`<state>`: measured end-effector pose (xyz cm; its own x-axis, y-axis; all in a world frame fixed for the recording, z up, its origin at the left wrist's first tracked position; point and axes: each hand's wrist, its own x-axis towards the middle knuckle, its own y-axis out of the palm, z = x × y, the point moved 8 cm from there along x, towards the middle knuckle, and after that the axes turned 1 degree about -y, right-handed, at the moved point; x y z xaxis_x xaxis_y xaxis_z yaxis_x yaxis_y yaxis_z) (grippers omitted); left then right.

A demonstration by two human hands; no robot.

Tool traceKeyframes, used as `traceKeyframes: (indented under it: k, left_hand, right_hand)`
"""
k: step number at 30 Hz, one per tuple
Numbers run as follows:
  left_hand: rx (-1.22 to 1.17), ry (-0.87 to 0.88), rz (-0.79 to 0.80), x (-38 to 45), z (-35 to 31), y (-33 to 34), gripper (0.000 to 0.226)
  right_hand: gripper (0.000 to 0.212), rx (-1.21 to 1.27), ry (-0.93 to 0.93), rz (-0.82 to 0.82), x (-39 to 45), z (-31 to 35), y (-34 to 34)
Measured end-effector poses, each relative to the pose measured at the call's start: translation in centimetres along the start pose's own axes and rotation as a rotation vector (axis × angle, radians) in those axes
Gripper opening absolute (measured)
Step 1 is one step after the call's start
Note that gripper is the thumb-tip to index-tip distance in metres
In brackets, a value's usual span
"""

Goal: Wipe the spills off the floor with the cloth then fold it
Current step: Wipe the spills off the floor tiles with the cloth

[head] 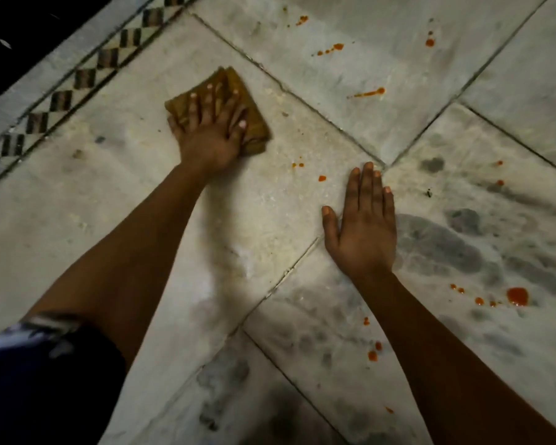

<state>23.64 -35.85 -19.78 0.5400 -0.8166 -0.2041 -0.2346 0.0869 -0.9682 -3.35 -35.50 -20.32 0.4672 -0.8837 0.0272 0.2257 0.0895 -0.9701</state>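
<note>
A brown cloth (256, 123), bunched into a rough pad, lies on the pale marble floor (109, 194) at upper centre-left. My left hand (211, 136) presses flat on top of it with fingers spread, covering most of it. My right hand (363, 226) rests palm down on the bare floor to the right, holding nothing. Red-orange spills dot the floor: small drops (321, 178) between the two hands, a streak (368, 93) farther back, and a larger blot (516, 296) at the right near my right forearm.
A black-and-white checkered tile border (61, 101) runs diagonally along the upper left, with a dark area beyond it. Dark grey smudges (437, 248) mark the tiles on the right. More red drops (373, 354) lie beside my right forearm. My dark clothing (39, 380) fills the lower left.
</note>
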Motion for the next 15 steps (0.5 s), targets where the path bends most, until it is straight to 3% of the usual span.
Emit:
traceKeyframes:
  k: [2, 5, 8, 12, 15]
  left_hand:
    - [0.002, 0.030, 0.008, 0.8, -3.4, 0.7, 0.053]
    - [0.072, 0.279, -0.052, -4.1, -7.9, 2.0, 0.057]
    - [0.085, 0.416, -0.023, -8.8, -5.9, 2.9, 0.056]
    - [0.078, 0.270, 0.031, -3.3, -1.0, 1.0, 0.061]
    - [-0.019, 0.078, 0.043, 3.3, -1.8, -0.7, 0.052]
  right_hand:
    - [0.071, -0.009, 0.004, -0.001, 0.0, -0.1, 0.0]
    - [0.071, -0.011, 0.008, 0.000, 0.1, -0.1, -0.2]
    - [0.071, -0.016, 0.024, 0.016, 0.0, -0.1, -0.3]
    - [0.071, -0.026, 0.023, 0.006, 0.1, -0.1, -0.3]
    - [0.072, -0.027, 0.022, 0.009, 0.1, -0.1, -0.4]
